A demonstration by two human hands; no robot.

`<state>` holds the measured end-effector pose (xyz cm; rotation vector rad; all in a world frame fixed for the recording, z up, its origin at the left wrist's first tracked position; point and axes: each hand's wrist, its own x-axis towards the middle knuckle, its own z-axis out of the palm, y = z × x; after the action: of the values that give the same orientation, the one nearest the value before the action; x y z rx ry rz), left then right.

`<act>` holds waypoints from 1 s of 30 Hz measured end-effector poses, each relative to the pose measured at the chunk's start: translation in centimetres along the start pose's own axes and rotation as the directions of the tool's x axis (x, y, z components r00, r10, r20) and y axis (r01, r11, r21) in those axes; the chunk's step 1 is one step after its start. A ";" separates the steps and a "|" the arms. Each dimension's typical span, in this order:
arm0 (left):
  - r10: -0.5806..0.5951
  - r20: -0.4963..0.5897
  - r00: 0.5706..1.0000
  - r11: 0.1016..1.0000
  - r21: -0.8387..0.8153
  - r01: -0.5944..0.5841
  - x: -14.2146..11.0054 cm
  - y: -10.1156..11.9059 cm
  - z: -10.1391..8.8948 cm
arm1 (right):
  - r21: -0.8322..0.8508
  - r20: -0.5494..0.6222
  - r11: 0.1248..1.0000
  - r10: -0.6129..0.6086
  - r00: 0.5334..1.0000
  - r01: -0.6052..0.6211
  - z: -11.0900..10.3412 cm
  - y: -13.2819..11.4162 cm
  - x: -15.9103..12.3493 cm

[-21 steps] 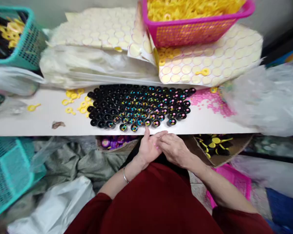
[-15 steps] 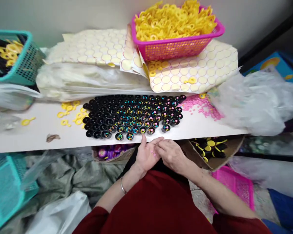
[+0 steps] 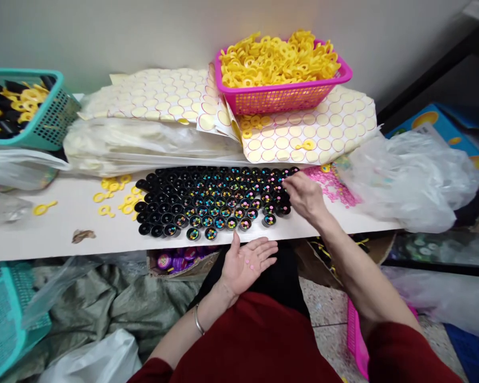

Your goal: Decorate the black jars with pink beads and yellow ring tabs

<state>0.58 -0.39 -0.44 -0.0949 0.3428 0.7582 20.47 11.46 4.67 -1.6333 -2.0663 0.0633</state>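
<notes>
Your left hand (image 3: 243, 263) lies palm up just beyond the worktop's front edge, fingers spread and the grip loose, with a few small round pink pieces (image 3: 252, 267) resting on the palm. Your right hand (image 3: 306, 197) is over the right end of the packed rows of small round black cups (image 3: 178, 209), its fingertips drawn together; you cannot tell from here whether they pinch a piece or touch a cup.

The cups stand on the long white worktop (image 3: 115, 243), filling its middle from near the front edge back to the pile of white sheets printed with pale yellow circles (image 3: 155, 96). Many cups toward the right hold blue, yellow and pink bits. Beyond your right hand, toward the worktop's right end, loose pink pieces (image 3: 335, 186) are scattered beside a crumpled clear plastic bag (image 3: 415, 181). Left of the cups lie yellow plastic rings with short handles (image 3: 112, 183).
</notes>
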 end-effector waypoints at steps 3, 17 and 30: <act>0.009 0.001 1.000 1.000 0.000 -0.009 0.0 0.0 -0.3 | -0.123 0.084 0.987 0.110 0.990 -0.099 0.6 2.2 3.6; 0.007 -0.018 1.000 1.000 -0.015 -0.007 0.1 0.5 -0.6 | -0.366 0.313 0.926 0.218 0.925 -0.094 1.9 1.0 5.8; 0.014 -0.033 0.999 1.000 -0.001 -0.014 -0.1 0.5 -0.4 | -0.292 0.303 0.955 0.146 0.942 -0.054 2.0 1.4 6.1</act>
<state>0.06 -0.13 -0.82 -0.1065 0.3745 0.7709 20.00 18.04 4.62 -2.0156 -2.3165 0.0792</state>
